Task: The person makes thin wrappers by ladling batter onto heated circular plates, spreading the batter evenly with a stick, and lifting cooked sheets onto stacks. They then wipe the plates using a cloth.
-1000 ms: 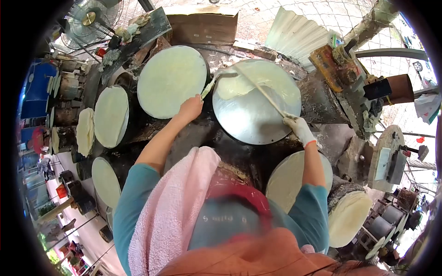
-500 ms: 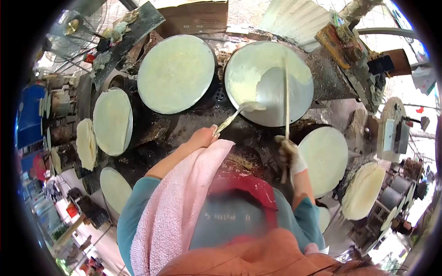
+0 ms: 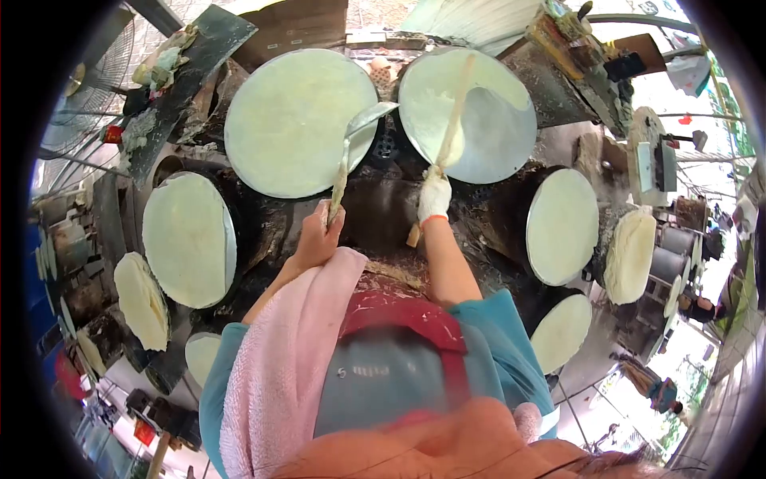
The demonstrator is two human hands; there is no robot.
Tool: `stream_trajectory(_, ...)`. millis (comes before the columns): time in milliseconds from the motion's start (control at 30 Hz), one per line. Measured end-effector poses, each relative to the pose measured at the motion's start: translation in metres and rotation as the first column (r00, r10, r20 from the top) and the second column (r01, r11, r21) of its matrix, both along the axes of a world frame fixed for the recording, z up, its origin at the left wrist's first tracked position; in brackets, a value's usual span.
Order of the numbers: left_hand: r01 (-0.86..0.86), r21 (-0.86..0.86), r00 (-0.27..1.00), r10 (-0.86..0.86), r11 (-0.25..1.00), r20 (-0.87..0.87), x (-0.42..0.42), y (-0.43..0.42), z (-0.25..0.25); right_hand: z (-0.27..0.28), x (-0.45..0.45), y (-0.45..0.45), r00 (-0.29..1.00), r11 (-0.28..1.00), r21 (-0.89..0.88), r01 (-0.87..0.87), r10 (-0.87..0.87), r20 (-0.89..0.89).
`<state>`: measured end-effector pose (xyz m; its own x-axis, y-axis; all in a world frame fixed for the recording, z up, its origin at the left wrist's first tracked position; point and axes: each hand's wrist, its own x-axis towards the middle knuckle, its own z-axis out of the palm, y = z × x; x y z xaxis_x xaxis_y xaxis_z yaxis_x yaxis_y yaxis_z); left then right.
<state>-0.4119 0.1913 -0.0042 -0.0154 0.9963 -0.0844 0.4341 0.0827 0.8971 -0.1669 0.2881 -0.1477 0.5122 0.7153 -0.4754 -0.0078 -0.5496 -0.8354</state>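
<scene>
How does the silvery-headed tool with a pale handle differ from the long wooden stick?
The silvery-headed tool bends near its head, while the wooden stick is straight. A bare left hand holds the tool; a white-gloved right hand holds the stick. Both extend over round metal griddles.

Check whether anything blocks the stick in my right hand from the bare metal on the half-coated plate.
Nothing solid visible does. Only some pale batter lies between the stick and the bare metal. The scoop in your left hand is off to the left, clear of that path.
</scene>
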Motion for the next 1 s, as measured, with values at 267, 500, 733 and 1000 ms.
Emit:
stream_trajectory(267,-0.151,-0.007,0.987,0.151,0.989,0.055,0.001,-0.005,0.005,0.043,0.011,-0.028,0.928,0.954,-0.039,-0.298,0.299,0.221)
stream_trajectory(500,-0.178,-0.122,0.970,0.195,0.976,0.143,0.024,0.000,0.016,0.047,0.111,-0.021,0.918,0.971,-0.161,-0.175,0.220,0.331)
stream_trajectory(733,-0.211,-0.184,0.965,0.234,0.960,0.116,0.064,-0.001,0.023,0.058,0.136,-0.061,0.638,0.793,-0.360,-0.492,0.610,0.471)
stream_trajectory(1000,-0.300,-0.334,0.905,0.378,0.894,0.198,0.133,-0.010,0.046,0.055,0.207,-0.028,0.737,0.835,-0.148,-0.530,0.540,0.407)
